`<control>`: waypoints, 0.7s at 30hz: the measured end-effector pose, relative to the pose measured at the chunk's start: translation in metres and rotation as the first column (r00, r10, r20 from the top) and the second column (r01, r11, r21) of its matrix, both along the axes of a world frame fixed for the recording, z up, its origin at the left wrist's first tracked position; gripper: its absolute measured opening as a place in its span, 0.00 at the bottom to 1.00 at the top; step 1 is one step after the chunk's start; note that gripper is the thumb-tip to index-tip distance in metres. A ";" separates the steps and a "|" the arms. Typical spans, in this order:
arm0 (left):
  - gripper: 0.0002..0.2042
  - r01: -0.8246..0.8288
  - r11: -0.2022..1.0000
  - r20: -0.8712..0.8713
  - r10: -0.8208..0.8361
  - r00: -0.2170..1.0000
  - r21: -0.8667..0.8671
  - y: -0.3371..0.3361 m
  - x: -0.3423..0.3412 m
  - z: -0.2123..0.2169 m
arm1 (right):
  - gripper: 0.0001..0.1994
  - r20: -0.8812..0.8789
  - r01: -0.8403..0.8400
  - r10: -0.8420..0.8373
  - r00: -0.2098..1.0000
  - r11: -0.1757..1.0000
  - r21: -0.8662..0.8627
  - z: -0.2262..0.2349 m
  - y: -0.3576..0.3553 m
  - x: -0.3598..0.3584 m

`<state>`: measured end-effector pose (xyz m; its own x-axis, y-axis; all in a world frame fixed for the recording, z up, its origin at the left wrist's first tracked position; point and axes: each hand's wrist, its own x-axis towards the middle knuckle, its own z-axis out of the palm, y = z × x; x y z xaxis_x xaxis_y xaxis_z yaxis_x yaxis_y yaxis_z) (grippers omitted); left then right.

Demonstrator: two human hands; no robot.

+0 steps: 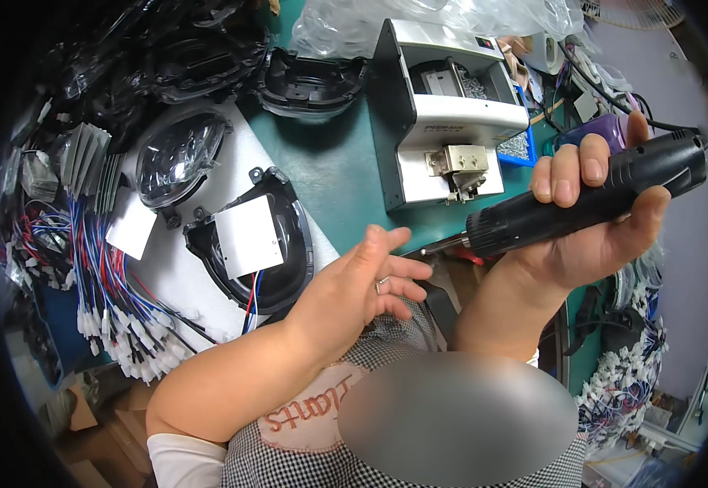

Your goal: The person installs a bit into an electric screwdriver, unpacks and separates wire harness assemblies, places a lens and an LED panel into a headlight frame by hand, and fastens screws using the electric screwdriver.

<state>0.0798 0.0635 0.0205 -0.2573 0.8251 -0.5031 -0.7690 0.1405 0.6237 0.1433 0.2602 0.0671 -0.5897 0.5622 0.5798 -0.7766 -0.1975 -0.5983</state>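
My right hand point(569, 262) is wrapped round a black electric screwdriver point(525, 221), which lies almost level with its bit pointing left. A tiny bright piece shows at the bit's tip, too small to name. Beside that tip my left hand point(370, 281) holds nothing, its fingers apart and a ring on one of them. Left of it, a black lamp housing point(303, 232) rests on a white foam sheet point(248, 146). A white rectangular plate point(248, 237) with red and blue wires lies over the housing. Behind them sits a clear-lensed lamp part point(179, 159).
A screw feeder machine point(451, 114) stands at the back, with a blue tray point(518, 148) of screws beside it. Wired plates point(98, 167) with white connectors are bundled at the left. Black housings point(309, 85) and clear plastic bags point(354, 28) crowd the far side. More wires point(618, 374) hang at right.
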 end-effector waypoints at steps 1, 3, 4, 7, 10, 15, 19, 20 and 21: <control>0.37 -0.038 0.999 0.001 0.038 0.999 -0.026 -0.001 -0.002 0.001 | 0.32 0.002 0.016 -0.016 1.000 1.000 0.004 0.000 0.002 0.001; 0.38 -0.054 0.998 -0.015 0.054 0.998 -0.027 -0.003 -0.004 0.000 | 0.31 0.000 0.028 -0.028 1.000 1.000 0.003 0.000 0.004 0.003; 0.38 -0.068 0.997 -0.027 0.068 0.997 -0.025 -0.004 -0.005 0.000 | 0.31 -0.013 0.025 -0.026 1.000 1.000 -0.015 0.002 0.005 0.004; 0.33 -0.189 0.979 -0.022 0.188 0.982 -0.072 -0.001 -0.006 0.011 | 0.31 -0.049 0.016 -0.018 0.999 0.999 -0.042 0.006 0.010 0.009; 0.25 -0.131 0.989 -0.034 0.128 0.991 -0.070 -0.006 -0.016 0.010 | 0.32 -0.114 0.033 -0.040 0.993 0.998 -0.060 0.009 0.018 0.017; 0.17 0.065 0.995 -0.112 -0.073 0.991 -0.069 -0.004 -0.028 0.044 | 0.37 -0.089 0.176 -0.189 0.978 0.975 -0.139 0.005 0.017 0.030; 0.16 0.215 0.968 -0.387 -0.249 0.888 -0.130 0.019 -0.039 0.085 | 0.36 -0.117 0.244 -0.260 0.958 0.960 -0.138 0.000 0.023 0.047; 0.16 0.238 0.964 -0.387 -0.267 0.883 -0.121 0.029 -0.042 0.092 | 0.34 -0.138 0.252 -0.266 0.954 0.961 -0.110 -0.001 0.026 0.052; 0.16 0.244 0.962 -0.401 -0.272 0.875 -0.120 0.040 -0.045 0.098 | 0.34 -0.154 0.258 -0.273 0.950 0.960 -0.109 -0.002 0.028 0.054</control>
